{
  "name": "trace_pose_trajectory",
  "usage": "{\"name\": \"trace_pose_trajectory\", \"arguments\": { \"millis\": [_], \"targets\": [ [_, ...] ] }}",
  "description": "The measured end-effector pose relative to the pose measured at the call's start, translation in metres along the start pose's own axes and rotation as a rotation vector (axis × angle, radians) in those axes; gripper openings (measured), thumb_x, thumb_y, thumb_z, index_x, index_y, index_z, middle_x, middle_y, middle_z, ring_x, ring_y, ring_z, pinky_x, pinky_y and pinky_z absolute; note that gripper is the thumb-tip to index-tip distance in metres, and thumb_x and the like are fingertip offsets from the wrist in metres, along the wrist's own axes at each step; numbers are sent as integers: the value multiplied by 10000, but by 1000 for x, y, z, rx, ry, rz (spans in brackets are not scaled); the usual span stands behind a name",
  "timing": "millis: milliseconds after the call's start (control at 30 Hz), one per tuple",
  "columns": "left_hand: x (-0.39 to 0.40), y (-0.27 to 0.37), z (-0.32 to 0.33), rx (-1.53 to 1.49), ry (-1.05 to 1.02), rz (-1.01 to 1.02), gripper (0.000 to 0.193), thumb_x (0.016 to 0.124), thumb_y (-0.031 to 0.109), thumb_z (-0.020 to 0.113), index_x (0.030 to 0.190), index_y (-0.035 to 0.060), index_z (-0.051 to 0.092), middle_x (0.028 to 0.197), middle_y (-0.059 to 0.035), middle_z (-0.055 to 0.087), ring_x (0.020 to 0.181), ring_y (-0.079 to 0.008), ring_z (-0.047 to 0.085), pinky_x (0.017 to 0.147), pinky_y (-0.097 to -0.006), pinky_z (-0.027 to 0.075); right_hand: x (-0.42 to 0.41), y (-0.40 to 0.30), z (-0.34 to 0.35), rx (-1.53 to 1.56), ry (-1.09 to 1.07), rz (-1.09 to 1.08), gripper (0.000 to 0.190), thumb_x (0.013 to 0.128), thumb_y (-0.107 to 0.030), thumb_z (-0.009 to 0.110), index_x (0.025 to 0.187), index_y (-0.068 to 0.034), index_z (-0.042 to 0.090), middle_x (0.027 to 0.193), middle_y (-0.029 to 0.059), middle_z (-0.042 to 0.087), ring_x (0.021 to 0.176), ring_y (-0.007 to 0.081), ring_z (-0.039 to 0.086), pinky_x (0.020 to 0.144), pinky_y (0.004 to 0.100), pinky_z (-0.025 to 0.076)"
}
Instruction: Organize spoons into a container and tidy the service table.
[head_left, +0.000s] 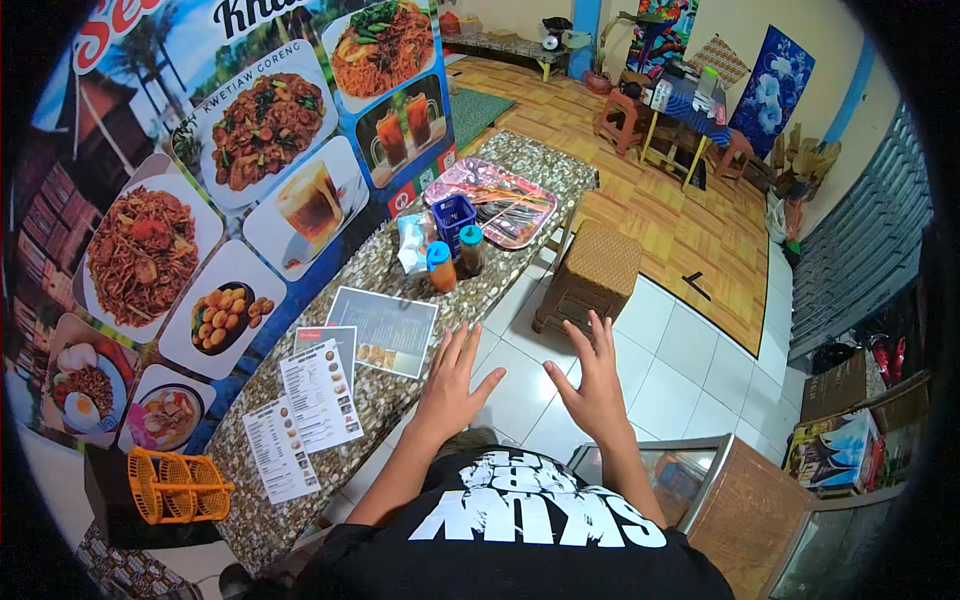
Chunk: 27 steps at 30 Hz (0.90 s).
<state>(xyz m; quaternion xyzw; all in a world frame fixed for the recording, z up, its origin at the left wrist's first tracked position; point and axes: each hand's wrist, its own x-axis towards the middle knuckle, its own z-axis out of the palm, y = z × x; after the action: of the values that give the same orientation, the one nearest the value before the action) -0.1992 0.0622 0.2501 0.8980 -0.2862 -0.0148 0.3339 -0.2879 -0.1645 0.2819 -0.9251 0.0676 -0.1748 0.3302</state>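
Observation:
My left hand (455, 382) is held out, fingers spread and nothing in it, close to the edge of a pebble-patterned counter (457, 315). My right hand (590, 379) is raised over the white tiled floor, also bare with its fingers apart. Beside the left hand lies a dark printed menu (386, 322). A smaller dark card (346, 346) and two white printed sheets (319, 394) overlap nearer to me. Beyond them stand an orange-filled bottle with a blue cap (441, 268), a teal-capped jar (470, 251) and a purple plastic basket (452, 216).
A patterned tray (517, 232) with cutlery and straws lies at the counter's far end. A brown woven-look plastic stool (596, 262) stands right of it. An orange plastic basket (178, 487) is at the near left. A wood-sided glass cabinet (742, 502) is at my right.

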Motion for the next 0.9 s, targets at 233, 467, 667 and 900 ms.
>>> {"name": "trace_pose_trajectory", "arguments": {
  "millis": [233,467,667,900],
  "targets": [
    [79,-20,17,-49,-14,19,786,1003,417,668,1587,3,345,1607,-289,365,1514,-472,304,1221,-516,296,67,23,21,25,-18,-7,644,943,-296,756,1490,-77,496,1619,293,314,1512,523,264,1200,561,315],
    [178,-41,26,-238,-42,88,802,997,413,675,1594,6,326,1610,-272,356,1481,-430,381,1192,-478,354,152,42,43,15,-46,-16,628,932,-276,770,1472,-82,515,1607,291,335,1491,518,311,1191,558,336],
    [236,-57,25,-251,-72,138,798,988,348,699,1598,6,315,1613,-272,343,1471,-435,392,1184,-469,367,210,49,58,29,-47,-6,617,921,-250,784,1455,-65,537,1600,284,354,1471,497,355,1183,533,356],
    [271,-72,23,-304,17,24,799,978,321,721,1599,15,323,1590,-258,385,1461,-420,410,1173,-472,377,268,71,72,96,-121,-45,598,926,-236,774,1447,-53,543,1591,278,367,1456,463,389,1173,501,376]
  ]
}}
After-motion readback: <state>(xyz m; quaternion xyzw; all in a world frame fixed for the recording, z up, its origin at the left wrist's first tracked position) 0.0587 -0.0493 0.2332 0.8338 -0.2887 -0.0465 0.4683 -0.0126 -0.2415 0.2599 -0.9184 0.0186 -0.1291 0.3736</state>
